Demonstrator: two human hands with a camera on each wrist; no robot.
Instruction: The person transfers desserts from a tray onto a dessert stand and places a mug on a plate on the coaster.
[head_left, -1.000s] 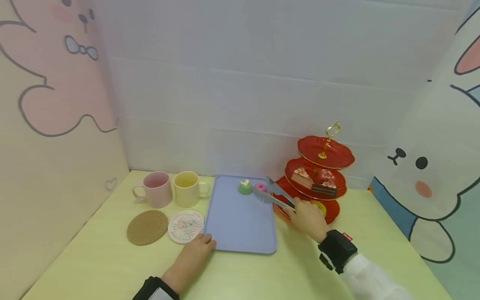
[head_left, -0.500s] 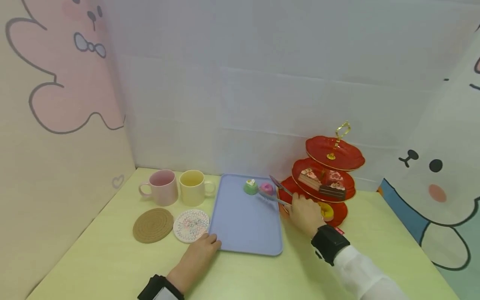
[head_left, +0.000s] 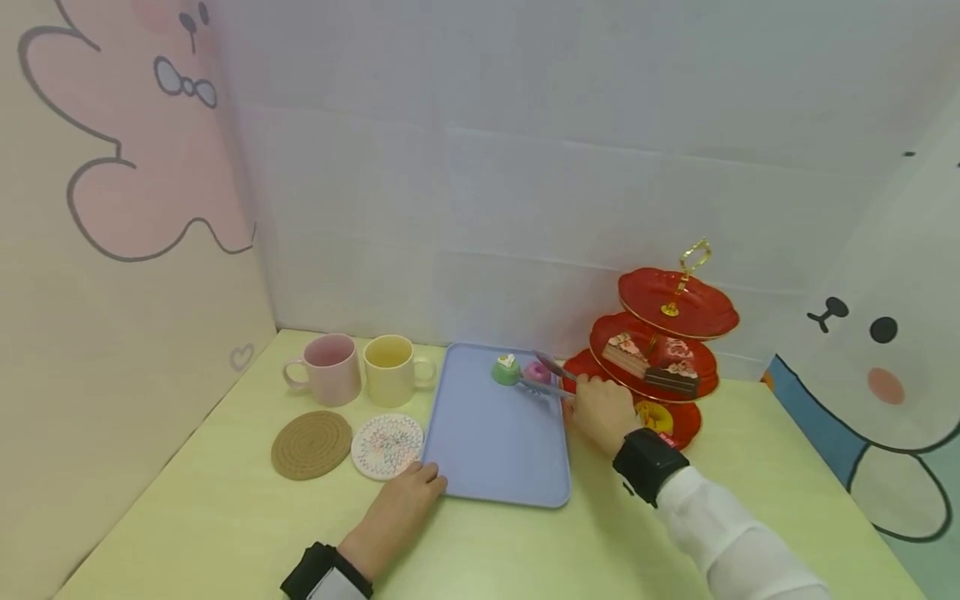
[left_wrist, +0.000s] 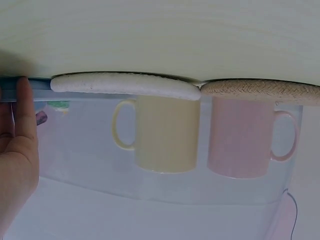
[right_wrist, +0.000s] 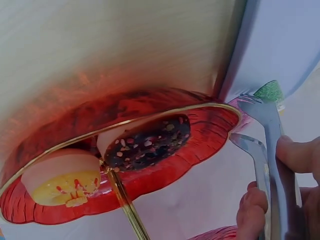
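My left hand holds the near left corner of the pale blue tray, its fingers over the rim. In my right hand are metal serving tongs, reaching over the tray's far right part. Their jaws stand apart around a pink toy donut; whether they squeeze it I cannot tell. One jaw ends in fork-like tines. Just left of the donut sits a green dome-shaped toy cake with a white top, near the forked jaw. In the right wrist view the tongs partly cover donut and cake.
Beside my right hand rises a red three-tier stand. Toy cake slices lie on its middle tier; a yellow donut and a dark donut on the bottom. Leftward are pink and yellow mugs, brown and white coasters.
My right hand has shifted slightly left and farther away relative to the tray, and the tongs lie at a flatter slant. The left hand, tray, donut and green cake keep their places.
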